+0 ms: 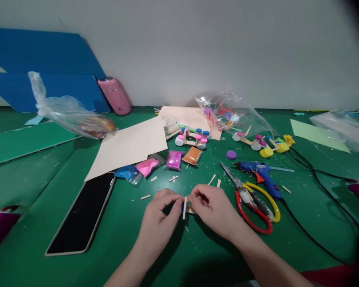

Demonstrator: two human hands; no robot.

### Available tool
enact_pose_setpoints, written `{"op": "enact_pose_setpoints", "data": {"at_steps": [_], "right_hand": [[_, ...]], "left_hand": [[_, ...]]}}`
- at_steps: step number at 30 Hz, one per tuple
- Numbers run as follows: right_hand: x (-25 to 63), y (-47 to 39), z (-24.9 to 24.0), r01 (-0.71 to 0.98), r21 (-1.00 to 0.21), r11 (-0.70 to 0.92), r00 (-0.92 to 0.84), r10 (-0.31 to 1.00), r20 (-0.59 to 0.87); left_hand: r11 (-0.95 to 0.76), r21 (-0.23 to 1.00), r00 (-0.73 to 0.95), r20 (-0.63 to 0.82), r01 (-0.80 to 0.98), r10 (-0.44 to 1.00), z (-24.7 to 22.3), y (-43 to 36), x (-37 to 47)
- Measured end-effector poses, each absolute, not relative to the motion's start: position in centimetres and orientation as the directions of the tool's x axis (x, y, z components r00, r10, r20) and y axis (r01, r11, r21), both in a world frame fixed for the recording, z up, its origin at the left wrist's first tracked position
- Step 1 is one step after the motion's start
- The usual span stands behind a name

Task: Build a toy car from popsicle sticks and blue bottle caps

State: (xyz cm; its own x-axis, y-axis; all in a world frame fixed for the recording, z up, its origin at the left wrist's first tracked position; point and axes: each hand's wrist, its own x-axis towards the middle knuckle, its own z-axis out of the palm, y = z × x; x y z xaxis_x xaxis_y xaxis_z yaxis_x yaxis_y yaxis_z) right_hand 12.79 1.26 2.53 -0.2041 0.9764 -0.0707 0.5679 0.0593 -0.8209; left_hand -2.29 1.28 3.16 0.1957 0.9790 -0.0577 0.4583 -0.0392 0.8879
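Note:
At the near middle of the table, my left hand (162,213) and my right hand (211,205) meet with fingertips pinched around a small stick piece. A pale wooden stick (184,209) shows between them, with a bit of dark blue (182,209) at its left and a flat wooden strip (190,210) at its right. My fingers hide the rest of it. Cut stick bits (174,178) lie just beyond. Right of my right hand are red-and-yellow-handled scissors (248,197) and a blue glue gun (265,175).
A phone (82,215) lies at left, partly under cream paper (131,145). Clay packets (175,160) sit beyond my hands. Farther back are a small wheeled stick model (191,137), another one (261,144), a plastic bag (230,113) and a pink bottle (115,95). A black cord (311,247) curves at right.

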Motion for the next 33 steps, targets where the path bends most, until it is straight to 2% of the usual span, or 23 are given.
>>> {"op": "enact_pose_setpoints", "data": {"at_steps": [14,19,25,33], "right_hand": [[13.0,1.1,2.3,0.576,-0.814,0.067,-0.210,0.975,-0.069],[13.4,1.4,3.2,0.517,-0.853,0.073,-0.211,0.976,-0.045],[13.5,1.5,4.1,0.418,-0.901,0.115,-0.234,0.972,0.015],[13.1,1.3,5.2,0.303,-0.943,0.135,-0.287,0.957,0.044]], "left_hand": [[0.000,0.901,0.158,-0.076,0.434,0.985,3.1,1.0,-1.9],[0.015,0.908,0.135,-0.079,0.419,0.988,3.2,0.9,-2.4],[0.029,0.951,0.047,-0.046,0.309,0.998,3.6,0.9,-2.7],[0.121,0.988,0.096,-0.130,0.097,0.987,4.3,0.5,-2.4]]}}
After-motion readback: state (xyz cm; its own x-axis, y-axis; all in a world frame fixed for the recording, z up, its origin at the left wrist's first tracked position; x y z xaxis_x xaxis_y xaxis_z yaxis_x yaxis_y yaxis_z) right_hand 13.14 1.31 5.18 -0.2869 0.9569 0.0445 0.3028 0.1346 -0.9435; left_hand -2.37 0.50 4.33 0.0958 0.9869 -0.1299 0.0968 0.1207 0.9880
